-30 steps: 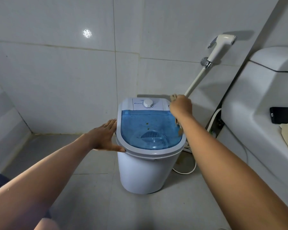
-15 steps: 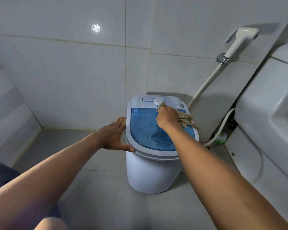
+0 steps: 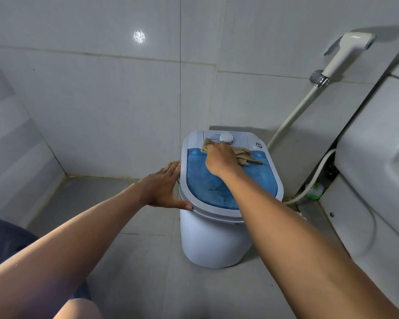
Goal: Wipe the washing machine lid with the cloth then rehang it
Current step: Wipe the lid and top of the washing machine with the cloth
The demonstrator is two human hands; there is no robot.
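A small white washing machine [image 3: 213,240] stands on the floor by the wall, its blue see-through lid [image 3: 219,187] closed. My right hand [image 3: 221,158] holds a crumpled tan cloth [image 3: 243,154] down on the far edge of the lid, just in front of the white dial [image 3: 226,138]. The cloth sticks out on both sides of my fingers. My left hand [image 3: 164,187] rests flat against the left rim of the machine, fingers straight and thumb along the front edge.
A white toilet [image 3: 376,171] stands close on the right. A bidet sprayer [image 3: 346,50] hangs on the wall above the machine, and its hose [image 3: 290,118] runs down behind it. A second hose [image 3: 313,178] lies between machine and toilet. Grey floor tiles surround the machine.
My right hand has carried the cloth from the machine's far right corner leftward across the back of the lid, to just in front of the dial. My left hand has stayed on the rim.
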